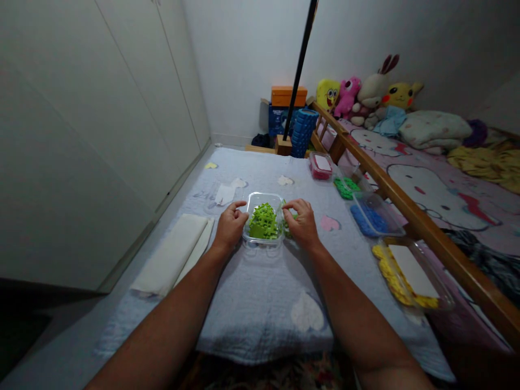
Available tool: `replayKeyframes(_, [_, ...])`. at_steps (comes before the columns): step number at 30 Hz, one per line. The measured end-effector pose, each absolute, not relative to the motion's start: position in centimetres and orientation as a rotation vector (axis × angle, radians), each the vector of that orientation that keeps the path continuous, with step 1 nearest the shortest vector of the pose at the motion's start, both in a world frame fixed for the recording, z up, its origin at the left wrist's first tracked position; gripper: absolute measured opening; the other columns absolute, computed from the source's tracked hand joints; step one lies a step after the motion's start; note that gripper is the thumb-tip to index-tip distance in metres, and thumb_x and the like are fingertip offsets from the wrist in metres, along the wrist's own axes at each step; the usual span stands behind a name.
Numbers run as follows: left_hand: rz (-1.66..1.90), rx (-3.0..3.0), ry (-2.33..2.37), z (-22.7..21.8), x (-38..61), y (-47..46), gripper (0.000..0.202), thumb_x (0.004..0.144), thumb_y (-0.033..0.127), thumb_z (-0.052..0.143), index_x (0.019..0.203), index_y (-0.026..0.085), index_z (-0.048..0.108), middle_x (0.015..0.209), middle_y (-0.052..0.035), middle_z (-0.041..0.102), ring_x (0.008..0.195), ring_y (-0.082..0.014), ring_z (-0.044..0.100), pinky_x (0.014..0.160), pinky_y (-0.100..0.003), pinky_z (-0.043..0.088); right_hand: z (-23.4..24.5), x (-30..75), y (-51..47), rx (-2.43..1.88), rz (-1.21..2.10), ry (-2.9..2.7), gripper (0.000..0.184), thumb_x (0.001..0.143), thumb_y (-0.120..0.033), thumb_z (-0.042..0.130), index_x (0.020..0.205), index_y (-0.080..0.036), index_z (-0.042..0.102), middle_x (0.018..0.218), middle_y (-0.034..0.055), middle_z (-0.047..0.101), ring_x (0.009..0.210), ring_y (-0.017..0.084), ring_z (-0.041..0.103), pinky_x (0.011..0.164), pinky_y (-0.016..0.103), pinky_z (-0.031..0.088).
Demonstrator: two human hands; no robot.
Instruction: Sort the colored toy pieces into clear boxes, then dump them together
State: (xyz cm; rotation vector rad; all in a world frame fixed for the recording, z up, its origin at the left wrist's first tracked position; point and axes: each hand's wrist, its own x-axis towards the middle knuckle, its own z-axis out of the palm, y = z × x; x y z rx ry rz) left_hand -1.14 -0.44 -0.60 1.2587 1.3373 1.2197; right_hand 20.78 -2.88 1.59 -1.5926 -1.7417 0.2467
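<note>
A clear plastic container (265, 242) stands in the middle of the cloth, holding a heap of lime-green interlocking pieces (264, 221). My left hand (231, 225) is closed at its left wall, thumb and index finger pinching the rim. On the other side my right hand (301, 222) is also closed, thumb and fingertips together beside the right rim. Lime green shows at these fingertips and just below them, outside the container; the fingers partly cover it.
Folded off-white cloth (174, 252) lies left. Along the right edge are clear containers with red (320, 173), green (346, 188), blue (368, 219) and yellow pieces (392, 276). A wooden bed rail (390, 189) borders that side; a black pole (300, 70) rises at the back.
</note>
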Motion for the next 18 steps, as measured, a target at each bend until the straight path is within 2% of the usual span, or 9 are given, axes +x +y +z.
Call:
replayKeyframes(9, [1.226,1.290,1.323,-0.8,-1.4,-0.2,0.052,0.075,0.033,0.065,0.122,0.012,0.069,0.060,0.0091,0.039,0.052,-0.0109,0.034,0.052,-0.024,0.028,0.5,22.9,-2.2,-2.000,0.281,-1.974,0.028,0.090,-0.030,0.070,0.116,-0.024,0.078,0.125,0.0117,0.069,0.123,0.033,0.053,0.105,0.045,0.037])
replayKeyframes(18, [1.229,1.258,1.307,-0.7,-1.4,-0.2,0.052,0.072,0.033,0.066,0.120,0.014,0.069,0.059,0.0094,0.039,0.051,-0.0109,0.034,0.052,-0.024,0.028,0.8,23.1,-2.2,-1.954,0.349,-1.979,0.017,0.088,-0.027,0.073,0.104,-0.024,0.077,0.118,0.0092,0.068,0.121,0.030,0.054,0.102,0.043,0.039])
